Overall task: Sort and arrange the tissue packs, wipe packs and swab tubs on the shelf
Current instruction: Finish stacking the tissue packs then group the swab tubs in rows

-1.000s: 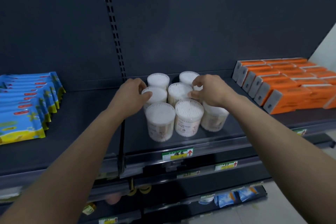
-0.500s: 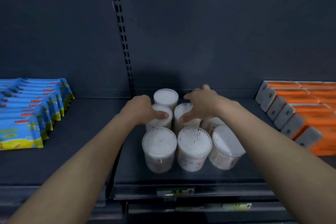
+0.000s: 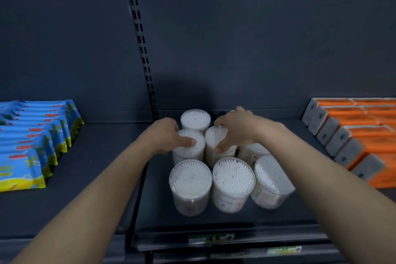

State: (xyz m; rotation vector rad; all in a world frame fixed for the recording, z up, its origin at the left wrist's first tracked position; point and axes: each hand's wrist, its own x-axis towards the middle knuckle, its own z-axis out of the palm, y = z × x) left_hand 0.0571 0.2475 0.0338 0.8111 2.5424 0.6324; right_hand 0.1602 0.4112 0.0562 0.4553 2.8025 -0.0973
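Hands are working the middle-row tubs: left hand point(image 3: 166, 135) is gripping the left tub point(image 3: 188, 146), right hand point(image 3: 235, 128) cupping the right tub point(image 3: 216, 137), touching side by side.

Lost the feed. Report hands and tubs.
Left hand gripping middle-row swab tub. Right hand on neighbouring tub. Front right tub tilted. Nothing blocking.

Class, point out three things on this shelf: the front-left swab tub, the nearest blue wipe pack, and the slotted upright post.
Front-left swab tub point(image 3: 190, 179): head view, on its round lid.
Nearest blue wipe pack point(image 3: 19, 170): head view, on its front face.
Slotted upright post point(image 3: 142, 49): head view, mid-height on its slotted strip.
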